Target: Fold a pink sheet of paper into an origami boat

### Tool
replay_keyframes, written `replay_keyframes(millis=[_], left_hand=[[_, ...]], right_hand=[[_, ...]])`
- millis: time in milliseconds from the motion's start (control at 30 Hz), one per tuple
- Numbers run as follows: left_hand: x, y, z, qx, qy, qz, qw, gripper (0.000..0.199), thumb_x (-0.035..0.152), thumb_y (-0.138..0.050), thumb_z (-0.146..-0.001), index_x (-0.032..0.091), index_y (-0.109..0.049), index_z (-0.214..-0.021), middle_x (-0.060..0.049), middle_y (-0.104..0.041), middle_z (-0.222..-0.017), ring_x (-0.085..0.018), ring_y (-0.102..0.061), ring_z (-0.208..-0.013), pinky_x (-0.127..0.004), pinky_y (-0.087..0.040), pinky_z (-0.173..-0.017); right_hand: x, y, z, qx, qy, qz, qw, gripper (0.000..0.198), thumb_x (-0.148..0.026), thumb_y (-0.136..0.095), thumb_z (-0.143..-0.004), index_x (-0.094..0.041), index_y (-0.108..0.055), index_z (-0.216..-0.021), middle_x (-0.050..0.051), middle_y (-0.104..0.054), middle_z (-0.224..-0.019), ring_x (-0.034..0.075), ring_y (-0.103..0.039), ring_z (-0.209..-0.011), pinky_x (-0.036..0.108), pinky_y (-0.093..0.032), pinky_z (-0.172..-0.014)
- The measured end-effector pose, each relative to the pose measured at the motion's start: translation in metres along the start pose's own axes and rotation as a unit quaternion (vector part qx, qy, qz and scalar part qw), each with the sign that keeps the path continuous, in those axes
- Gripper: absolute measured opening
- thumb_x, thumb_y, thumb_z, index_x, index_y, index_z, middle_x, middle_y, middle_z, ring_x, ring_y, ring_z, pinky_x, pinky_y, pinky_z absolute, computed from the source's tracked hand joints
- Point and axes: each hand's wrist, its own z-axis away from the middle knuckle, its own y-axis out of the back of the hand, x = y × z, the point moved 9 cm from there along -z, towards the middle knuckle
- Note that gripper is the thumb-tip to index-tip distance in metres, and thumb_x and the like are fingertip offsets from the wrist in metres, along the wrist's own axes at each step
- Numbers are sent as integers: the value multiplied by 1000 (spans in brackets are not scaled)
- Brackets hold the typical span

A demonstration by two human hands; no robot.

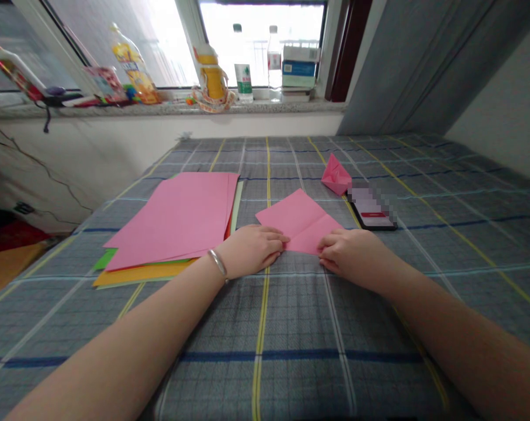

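A square of pink paper (300, 217) with a crease across it lies on the checked cloth in front of me. My left hand (255, 250), a silver bangle at its wrist, is closed on the near left edge of this sheet. At the near right corner, the curled fingers of my right hand (351, 252) pinch the paper; the fingertips are partly hidden. Beyond the sheet stands a folded pink paper shape (335, 175). A phone (373, 214) lies beside it, its screen partly blurred.
To the left is a stack of coloured paper (181, 213), pink on top, with orange and green edges showing. Behind the checked cloth (300, 345) runs a windowsill (155, 110) with bottles, a tube and boxes. A grey curtain (405, 64) hangs at the right.
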Motion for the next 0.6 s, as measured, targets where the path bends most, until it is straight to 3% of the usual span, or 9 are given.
replay_keyframes(millis=[167,333,600], left_hand=[[-2,-1,1,2,0,8,1000,32,23,-41,-94,15,-63,-115,-7,-65,-120,-17,-59,-113,-32,-44,-100],[-2,-2,2,0,-1,14,1000,32,23,-41,-94,15,-62,-116,-7,-65,-120,-18,-58,-114,-33,-44,-101],[-1,0,1,9,-7,14,1000,30,22,-44,-93,15,-63,-114,-8,-66,-117,-18,-59,-112,-34,-45,-99]], right_hand=[[8,0,4,-5,-17,-2,1000,19,-28,-57,-85,-21,-72,-76,5,-72,-88,19,-64,-81,28,-43,-63],[17,0,9,28,13,-30,999,10,-27,-64,-79,-23,-73,-79,2,-72,-99,19,-64,-85,28,-45,-66],[32,-2,17,29,12,-63,998,8,-28,-67,-77,-28,-75,-81,-2,-73,-102,16,-67,-82,25,-42,-56]])
